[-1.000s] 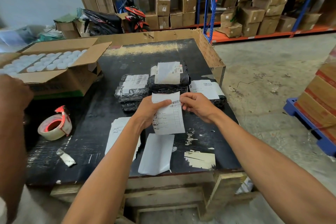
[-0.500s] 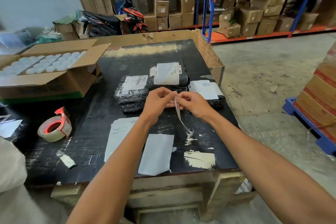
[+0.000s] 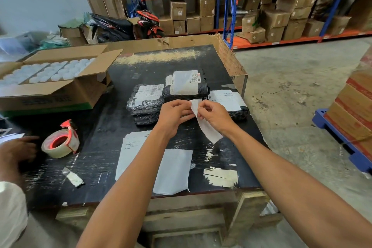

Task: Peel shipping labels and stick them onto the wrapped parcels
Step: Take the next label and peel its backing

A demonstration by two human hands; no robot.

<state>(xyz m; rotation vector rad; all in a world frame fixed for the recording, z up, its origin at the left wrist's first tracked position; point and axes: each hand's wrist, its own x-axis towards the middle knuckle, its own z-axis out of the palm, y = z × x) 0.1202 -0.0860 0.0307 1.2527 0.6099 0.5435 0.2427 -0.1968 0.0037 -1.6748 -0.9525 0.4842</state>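
Both my left hand and right hand pinch the label top corner; I'd peel slowly, keeping the sticky face off itself.

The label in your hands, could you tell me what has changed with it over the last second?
The label, first held flat with its print facing up, has been turned edge-on, and now its blank side shows as both hands pinch its top edge to start peeling. The parcels and tape roll stayed put.
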